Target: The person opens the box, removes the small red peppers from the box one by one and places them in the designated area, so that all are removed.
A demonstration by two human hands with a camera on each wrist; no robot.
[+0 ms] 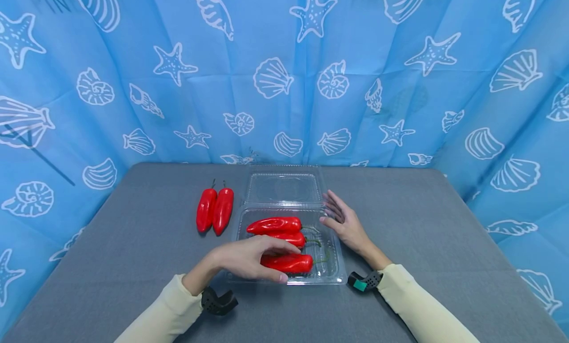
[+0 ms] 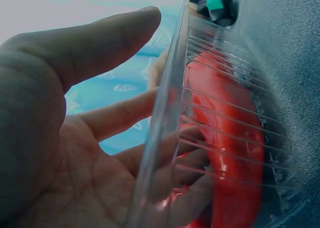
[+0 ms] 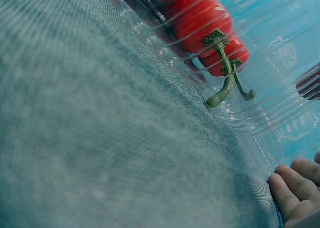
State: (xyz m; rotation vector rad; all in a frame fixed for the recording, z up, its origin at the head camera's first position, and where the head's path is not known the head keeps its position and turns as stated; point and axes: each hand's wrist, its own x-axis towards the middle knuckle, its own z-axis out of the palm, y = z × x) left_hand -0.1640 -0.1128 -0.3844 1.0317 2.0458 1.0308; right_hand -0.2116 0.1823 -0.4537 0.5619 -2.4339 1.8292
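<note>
A clear plastic clamshell container (image 1: 334, 264) lies on the table with its lid (image 1: 284, 189) folded back. Inside are three red peppers with green stems: a back pepper (image 1: 273, 225), a middle pepper (image 1: 293, 240) and a front pepper (image 1: 293, 265). Over the front left of the container is my left hand (image 1: 250, 256), its fingers above the front pepper and partly covering it. The left wrist view has the thumb (image 2: 115, 42) held apart from the pepper (image 2: 227, 138), outside the container wall. My right hand (image 1: 348, 227) is at the container's right rim, fingers extended.
Two more red peppers, one at the left (image 1: 206, 210) and one beside it (image 1: 223, 212), lie on the grey table (image 1: 400, 209) left of the container. Behind the table hangs a blue curtain (image 1: 293, 116) with white shells and starfish.
</note>
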